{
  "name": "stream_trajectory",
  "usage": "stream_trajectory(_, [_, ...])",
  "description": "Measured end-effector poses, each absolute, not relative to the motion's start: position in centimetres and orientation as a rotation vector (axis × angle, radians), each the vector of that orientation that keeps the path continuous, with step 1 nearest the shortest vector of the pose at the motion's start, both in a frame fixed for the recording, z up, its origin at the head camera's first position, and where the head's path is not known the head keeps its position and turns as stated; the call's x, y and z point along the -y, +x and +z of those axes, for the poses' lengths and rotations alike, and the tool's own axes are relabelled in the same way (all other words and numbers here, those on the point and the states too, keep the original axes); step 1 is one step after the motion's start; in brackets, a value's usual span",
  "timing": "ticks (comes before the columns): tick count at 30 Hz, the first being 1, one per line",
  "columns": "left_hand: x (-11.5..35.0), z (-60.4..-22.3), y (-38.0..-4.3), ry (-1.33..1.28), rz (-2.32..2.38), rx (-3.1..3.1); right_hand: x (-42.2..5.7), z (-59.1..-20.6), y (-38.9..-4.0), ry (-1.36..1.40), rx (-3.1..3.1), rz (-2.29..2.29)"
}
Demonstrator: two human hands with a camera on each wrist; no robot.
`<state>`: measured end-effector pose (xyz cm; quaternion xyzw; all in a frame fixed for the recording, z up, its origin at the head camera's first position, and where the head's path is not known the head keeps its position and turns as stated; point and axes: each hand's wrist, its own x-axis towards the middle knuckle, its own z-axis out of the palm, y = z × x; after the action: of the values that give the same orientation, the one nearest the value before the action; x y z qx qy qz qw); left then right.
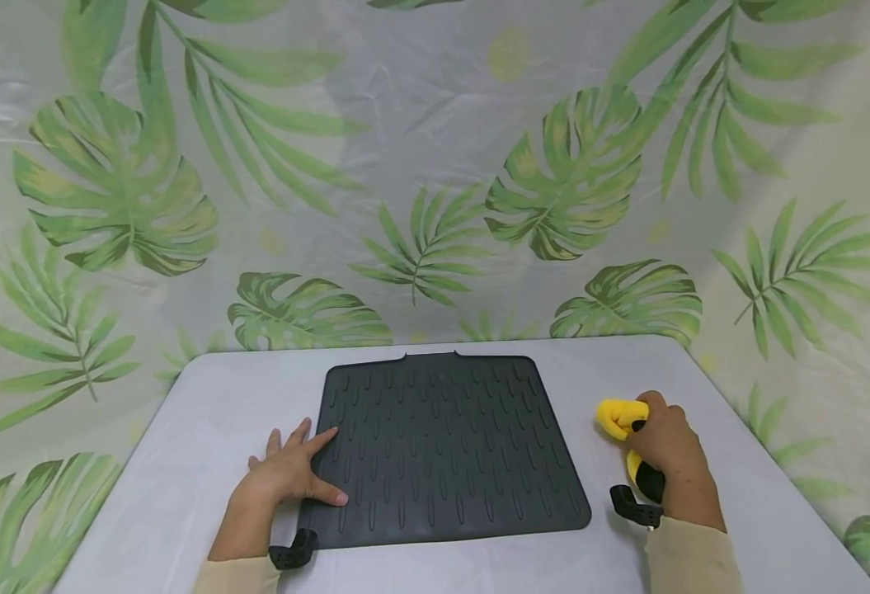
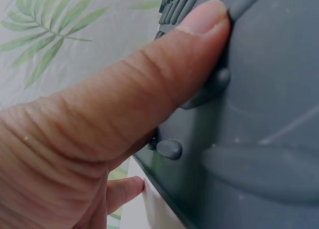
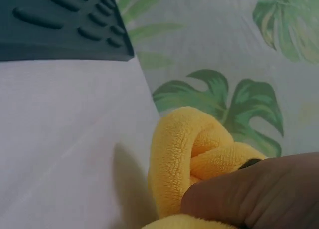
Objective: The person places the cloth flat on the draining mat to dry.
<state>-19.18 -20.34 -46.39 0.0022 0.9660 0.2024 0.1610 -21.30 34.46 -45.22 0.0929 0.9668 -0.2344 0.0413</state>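
Observation:
A dark ridged rubber mat (image 1: 442, 445) lies flat on the white table. My left hand (image 1: 282, 474) rests over its left edge with fingers spread. In the left wrist view, the thumb (image 2: 164, 64) lies straight against the ridged surface of the mat (image 2: 279, 114). To the right of the mat, my right hand (image 1: 668, 441) grips a bunched, fuzzy yellow cloth (image 1: 618, 417) with some black on it. The right wrist view shows a thick fold of the cloth (image 3: 172, 159) standing out past the thumb; the other fingers are hidden there.
The white table (image 1: 249, 388) extends around the mat on all sides. Behind it hangs a leaf-patterned sheet (image 1: 435, 148), which also shows at both sides. A black wrist mount (image 1: 293, 550) sits by the left wrist and another black mount (image 1: 633, 505) by the right.

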Motion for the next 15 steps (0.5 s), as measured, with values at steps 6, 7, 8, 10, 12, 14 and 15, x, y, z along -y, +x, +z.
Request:
stream_trajectory(6, [20.3,-46.4,-19.2,0.007,0.577,-2.762,-34.7,-44.5,-21.0,0.266,-3.043,-0.787])
stream_trajectory(7, [20.3,-46.4,-19.3,0.008,0.578,-2.764,-34.7,-44.4,-21.0,0.272,-3.058,-0.801])
stream_trajectory(8, [20.3,-46.4,-19.3,0.009,0.579,-2.767,-34.6,-44.2,-20.9,0.28,-3.074,-0.819])
stream_trajectory(10, [20.3,-46.4,-19.3,0.009,0.58,-2.771,-34.3,-44.0,-20.9,0.302,-3.104,-0.855])
stream_trajectory(12, [20.3,-46.4,-19.3,0.008,0.58,-2.772,-33.9,-43.6,-20.9,0.324,-3.136,-0.903])
stream_trajectory(14, [20.3,-46.4,-19.2,0.008,0.579,-2.771,-33.5,-43.2,-20.8,0.342,-3.167,-0.949])
stream_trajectory(15, [20.3,-46.4,-19.2,0.008,0.58,-2.771,-33.2,-43.0,-20.8,0.348,-3.183,-0.97])
